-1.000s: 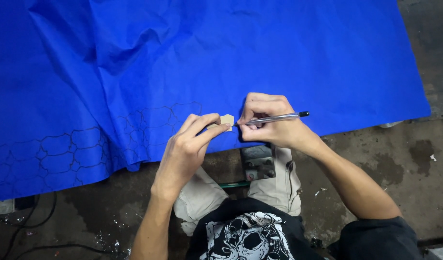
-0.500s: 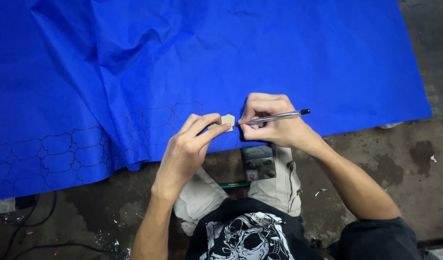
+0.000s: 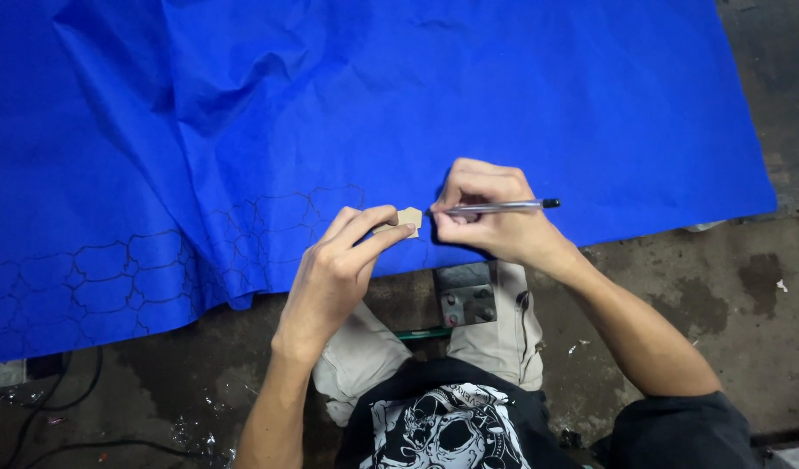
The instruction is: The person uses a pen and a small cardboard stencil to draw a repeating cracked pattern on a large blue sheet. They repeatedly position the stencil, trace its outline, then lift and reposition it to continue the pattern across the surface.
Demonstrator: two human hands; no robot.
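Left hand [image 3: 334, 269] pinned tan template [image 3: 405, 221] flat on blue sheet [image 3: 503, 104] — right hand [image 3: 490, 217] gripped pen [image 3: 499, 207], lying left-right, tip touching template's right edge.

I see a bright blue sheet [image 3: 469, 95] with dark hexagon outlines, a small tan template [image 3: 408, 219], and a clear pen [image 3: 503, 207] with black cap.

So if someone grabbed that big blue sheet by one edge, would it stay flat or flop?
The blue sheet would likely flop: it shows creases and folds at upper left. It looks thin and probably light. The left hand pressing the tan template suggests it shifts easily.
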